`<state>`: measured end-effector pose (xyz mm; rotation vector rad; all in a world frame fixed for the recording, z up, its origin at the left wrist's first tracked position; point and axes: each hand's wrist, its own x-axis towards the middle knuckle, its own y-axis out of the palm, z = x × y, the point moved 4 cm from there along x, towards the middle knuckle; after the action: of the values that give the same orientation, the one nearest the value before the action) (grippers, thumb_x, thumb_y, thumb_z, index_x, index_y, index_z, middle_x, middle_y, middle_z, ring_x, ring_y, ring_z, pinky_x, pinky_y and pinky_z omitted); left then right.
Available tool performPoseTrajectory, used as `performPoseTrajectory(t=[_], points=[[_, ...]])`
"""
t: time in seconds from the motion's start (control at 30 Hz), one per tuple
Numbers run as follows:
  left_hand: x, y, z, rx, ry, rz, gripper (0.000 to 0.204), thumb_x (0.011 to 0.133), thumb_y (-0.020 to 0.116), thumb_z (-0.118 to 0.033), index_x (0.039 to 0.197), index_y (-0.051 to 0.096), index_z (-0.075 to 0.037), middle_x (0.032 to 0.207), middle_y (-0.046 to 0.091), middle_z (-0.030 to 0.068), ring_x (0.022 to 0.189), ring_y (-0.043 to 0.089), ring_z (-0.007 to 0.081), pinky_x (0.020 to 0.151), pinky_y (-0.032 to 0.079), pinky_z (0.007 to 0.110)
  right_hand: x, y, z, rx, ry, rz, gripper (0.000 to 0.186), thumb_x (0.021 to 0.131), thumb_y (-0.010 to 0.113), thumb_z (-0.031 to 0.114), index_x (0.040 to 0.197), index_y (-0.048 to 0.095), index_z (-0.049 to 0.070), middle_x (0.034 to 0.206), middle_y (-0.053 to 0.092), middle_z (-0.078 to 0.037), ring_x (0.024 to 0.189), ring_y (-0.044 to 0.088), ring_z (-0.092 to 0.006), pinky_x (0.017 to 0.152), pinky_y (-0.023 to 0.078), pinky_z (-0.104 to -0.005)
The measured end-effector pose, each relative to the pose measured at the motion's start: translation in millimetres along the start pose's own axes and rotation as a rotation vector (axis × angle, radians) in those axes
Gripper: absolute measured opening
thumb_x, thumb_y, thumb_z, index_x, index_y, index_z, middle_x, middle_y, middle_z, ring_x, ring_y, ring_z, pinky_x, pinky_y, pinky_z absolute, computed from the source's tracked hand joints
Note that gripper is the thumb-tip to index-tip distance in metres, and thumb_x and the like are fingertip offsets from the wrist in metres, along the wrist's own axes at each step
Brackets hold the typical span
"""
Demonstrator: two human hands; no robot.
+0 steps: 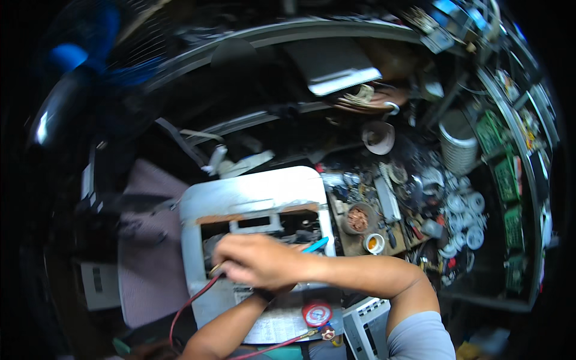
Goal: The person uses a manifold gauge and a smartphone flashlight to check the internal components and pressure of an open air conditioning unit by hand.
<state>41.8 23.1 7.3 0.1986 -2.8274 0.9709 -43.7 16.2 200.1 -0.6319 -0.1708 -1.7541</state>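
Observation:
My right hand (pixel 258 259) reaches across from the right, over a white metal appliance casing (pixel 252 187) with rectangular openings. Its fingers are closed around the brass end of a red hose (pixel 191 300), which curves down toward the lower edge. My left forearm (pixel 231 324) comes up from below and passes under the right one. The left hand is mostly hidden there, so its grip does not show. A teal stick-like thing (pixel 316 245) pokes out beyond my right wrist; what holds it cannot be seen. A red-rimmed pressure gauge (pixel 317 313) with a valve knob lies on the casing's near part.
To the right, a cluttered bench holds a cup of copper-coloured pieces (pixel 358 219), a small white cup with orange contents (pixel 374 243) and many round grey parts (pixel 465 210). A pinkish panel (pixel 153 252) stands left. Green baskets (pixel 503 174) line a far-right shelf.

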Motion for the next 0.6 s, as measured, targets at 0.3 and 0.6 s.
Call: performPoseTrajectory(t=[0.3, 0.6], points=[[8.1, -19.3, -19.8, -0.389, -0.086, -0.185, 0.038, 0.096, 0.069, -0.018, 0.129, 0.064, -0.001, 0.119, 0.067, 0.0162, 0.111, 0.066, 0.0310, 0.097, 0.050, 0.040, 86.5, 228.6, 111.3, 0.386, -0.165, 0.330, 0.014, 0.090, 0.064, 0.007, 0.094, 0.055, -0.003, 0.089, 0.062, -0.024, 0.086, 0.063, -0.0464, 0.076, 0.049, -0.0517], [16.8, 0.7, 7.1, -0.449, -0.113, -0.116, 0.032, 0.101, 0.066, -0.029, 0.115, 0.065, 0.000, 0.093, 0.073, 0.0098, 0.083, 0.070, 0.0152, 0.078, 0.056, 0.033, 73.0, 370.4, 121.4, -0.016, -0.329, 0.318, 0.021, 0.085, 0.067, 0.005, 0.101, 0.057, -0.004, 0.099, 0.064, -0.025, 0.090, 0.067, -0.0466, 0.077, 0.055, -0.0506]])
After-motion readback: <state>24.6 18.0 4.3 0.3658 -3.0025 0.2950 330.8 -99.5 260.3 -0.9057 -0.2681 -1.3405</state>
